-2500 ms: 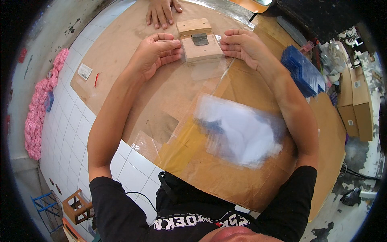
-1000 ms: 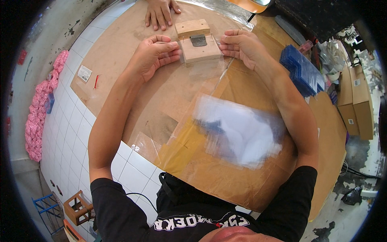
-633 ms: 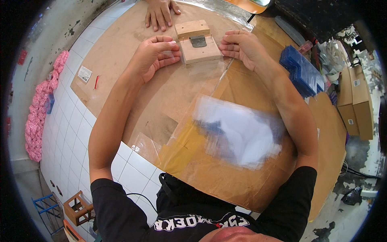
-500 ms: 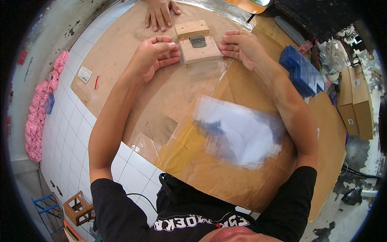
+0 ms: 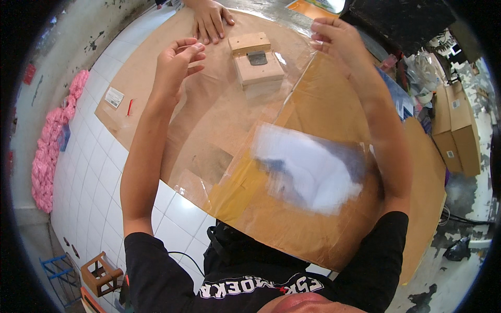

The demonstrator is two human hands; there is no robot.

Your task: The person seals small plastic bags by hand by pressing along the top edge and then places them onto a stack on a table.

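Observation:
My left hand [image 5: 176, 61] and my right hand [image 5: 335, 35] are raised above the table, each pinching a far corner of a large clear plastic bag [image 5: 235, 135]. The bag slopes from my hands down toward my chest. It has a white and blue printed patch [image 5: 308, 167] near its lower part. Under the lifted edge, a light wooden block tool [image 5: 255, 63] with a small dark metal plate rests on the brown paper table cover [image 5: 151, 99]. Neither hand touches the block.
Another person's hand [image 5: 209, 18] lies flat on the far table edge. A white label [image 5: 114, 97] and a red pen [image 5: 129, 107] lie at left. Pink bundles [image 5: 49, 151] hang by the tiled side. Cardboard boxes [image 5: 459, 133] stand right; a small wooden stool [image 5: 102, 274] stands below.
Both my hands have left the sides of the wooden block and risen, lifting the far edge of the clear plastic bag off the table. The block has stayed put.

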